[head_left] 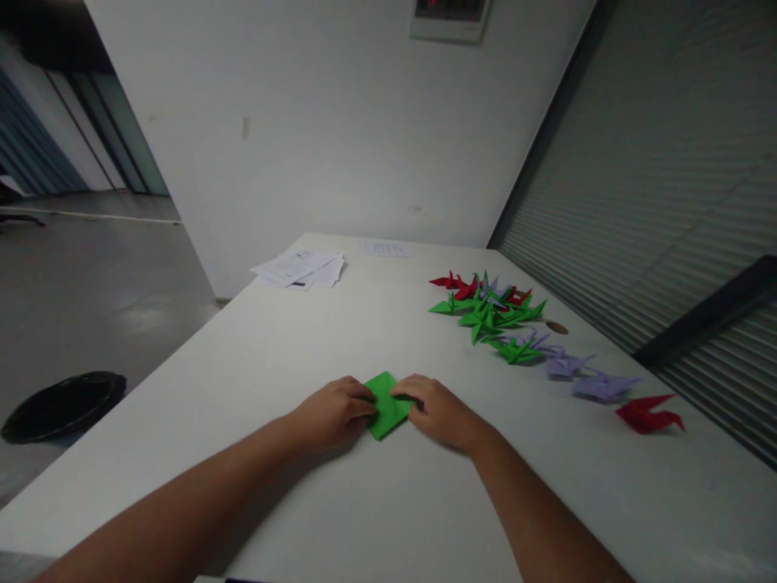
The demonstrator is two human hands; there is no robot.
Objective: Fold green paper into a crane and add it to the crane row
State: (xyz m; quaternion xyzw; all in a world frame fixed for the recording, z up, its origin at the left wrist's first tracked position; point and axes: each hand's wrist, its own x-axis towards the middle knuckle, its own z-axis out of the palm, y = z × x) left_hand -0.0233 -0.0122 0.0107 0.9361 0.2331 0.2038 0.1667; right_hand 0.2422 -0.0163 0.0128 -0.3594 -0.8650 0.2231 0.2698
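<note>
Two bare arms show, the left forearm and the right forearm, each uncovered from the picture's lower edge to the fingertips. Both are smooth in outline, broad toward the elbow and tapering to a narrower, rounded wrist. The left hand and the right hand are bare too, with softly rounded backs and slim fingers; the fingernails are too small to make out.

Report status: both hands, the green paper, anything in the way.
Left hand at paper's left side, right hand at its right. Green paper between them, partly covered. Folded paper birds apart, off right, not in the way.
</note>
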